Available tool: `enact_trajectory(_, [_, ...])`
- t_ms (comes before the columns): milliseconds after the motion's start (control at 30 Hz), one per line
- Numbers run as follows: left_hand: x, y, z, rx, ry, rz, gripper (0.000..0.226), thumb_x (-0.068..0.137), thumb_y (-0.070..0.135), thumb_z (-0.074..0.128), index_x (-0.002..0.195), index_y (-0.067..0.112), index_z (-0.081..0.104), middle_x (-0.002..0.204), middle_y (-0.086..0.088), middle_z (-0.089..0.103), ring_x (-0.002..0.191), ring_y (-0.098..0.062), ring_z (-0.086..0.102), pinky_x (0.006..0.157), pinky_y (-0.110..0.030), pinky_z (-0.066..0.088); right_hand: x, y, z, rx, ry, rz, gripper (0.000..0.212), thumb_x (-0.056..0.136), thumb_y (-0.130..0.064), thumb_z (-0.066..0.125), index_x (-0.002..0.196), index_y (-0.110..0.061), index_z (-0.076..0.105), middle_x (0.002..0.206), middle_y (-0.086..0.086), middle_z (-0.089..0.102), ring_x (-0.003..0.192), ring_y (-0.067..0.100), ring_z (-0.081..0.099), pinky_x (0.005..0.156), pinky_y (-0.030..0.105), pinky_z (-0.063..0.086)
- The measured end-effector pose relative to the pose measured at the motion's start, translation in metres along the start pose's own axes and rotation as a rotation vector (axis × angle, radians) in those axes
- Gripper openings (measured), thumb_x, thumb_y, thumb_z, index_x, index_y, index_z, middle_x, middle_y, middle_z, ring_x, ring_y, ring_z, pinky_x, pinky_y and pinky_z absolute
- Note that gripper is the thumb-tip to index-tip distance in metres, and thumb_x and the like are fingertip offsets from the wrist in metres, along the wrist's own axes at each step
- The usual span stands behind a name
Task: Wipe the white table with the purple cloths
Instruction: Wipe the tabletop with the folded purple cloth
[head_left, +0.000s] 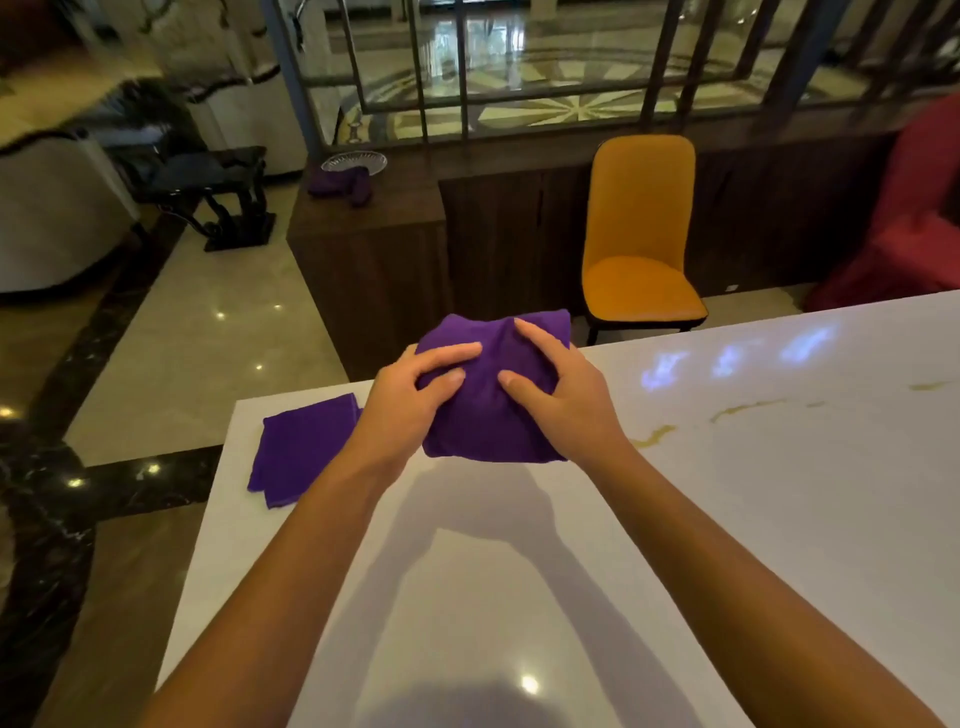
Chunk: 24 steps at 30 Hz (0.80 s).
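Both my hands grip one folded purple cloth (488, 410) near the far left corner of the white table (727, 493). My left hand (410, 395) clutches its left side and my right hand (556, 384) its right side, fingers pressed into the fabric. The cloth looks raised a little off the tabletop; its far edge hangs past the table's back edge. A second purple cloth (301, 447) lies flat and folded on the table to the left of my left wrist, close to the corner.
An orange chair (639, 234) stands just behind the table's far edge. A dark wooden cabinet (363, 270) to its left carries a glass dish (353, 162) and another purple cloth (340, 184). Polished floor lies beyond the table's left edge. Yellowish veining marks the tabletop at the right.
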<state>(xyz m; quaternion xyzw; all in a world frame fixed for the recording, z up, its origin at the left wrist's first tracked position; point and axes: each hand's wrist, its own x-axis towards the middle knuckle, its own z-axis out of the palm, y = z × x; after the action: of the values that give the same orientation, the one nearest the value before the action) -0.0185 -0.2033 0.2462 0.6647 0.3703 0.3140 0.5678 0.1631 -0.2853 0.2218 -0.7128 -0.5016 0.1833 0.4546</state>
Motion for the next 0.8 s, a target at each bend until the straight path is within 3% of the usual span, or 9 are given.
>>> enact_trajectory(133, [-0.028,-0.002,0.04,0.259,-0.072,-0.093,0.056,0.097,0.032,0.07,0.15,0.035,0.048,0.151,0.005,0.039,0.13,-0.015,0.046,0.101,-0.037,0.056,-0.035,0.017,-0.023,-0.088,0.013,0.006,0.066,0.104,-0.031,0.068,0.162,-0.028,0.037,0.151,0.002,0.055,0.126,0.014,0.055,0.088,0.011,0.041])
enact_trajectory(233, [-0.042,-0.01,0.077,0.478,-0.127,-0.19,0.069,0.098,0.031,0.069,0.157,0.035,0.033,0.155,-0.001,0.032,0.128,-0.017,0.043,0.096,-0.035,0.054,-0.059,0.037,-0.041,-0.121,-0.012,0.039,0.065,0.106,-0.026,0.065,0.163,-0.028,0.035,0.153,0.003,0.055,0.132,0.02,0.057,0.094,0.019,0.045])
enact_trajectory(367, [-0.054,-0.02,0.137,0.621,-0.09,-0.196,0.079,0.099,0.029,0.068,0.162,0.033,0.02,0.16,-0.005,0.026,0.14,-0.027,0.041,0.101,-0.039,0.053,-0.081,0.071,-0.072,-0.19,-0.038,0.05,0.066,0.108,-0.028,0.061,0.165,-0.028,0.029,0.155,0.004,0.053,0.133,0.021,0.056,0.095,0.022,0.045])
enact_trajectory(533, [-0.07,-0.018,0.224,0.596,0.006,-0.24,0.086,0.097,0.035,0.069,0.163,0.031,0.014,0.162,-0.006,0.024,0.142,-0.028,0.039,0.102,-0.039,0.051,-0.092,0.122,-0.139,-0.317,-0.134,0.052,0.07,0.107,-0.035,0.061,0.166,-0.029,0.025,0.159,0.005,0.048,0.136,0.025,0.055,0.104,0.036,0.052])
enact_trajectory(800, [-0.075,-0.02,0.312,0.649,0.182,-0.248,0.087,0.097,0.033,0.071,0.164,0.026,0.016,0.159,-0.009,0.028,0.139,-0.027,0.043,0.105,-0.036,0.048,-0.083,0.174,-0.198,-0.397,-0.239,-0.014,0.071,0.106,-0.039,0.062,0.166,-0.029,0.024,0.158,0.006,0.049,0.132,0.028,0.058,0.102,0.039,0.054])
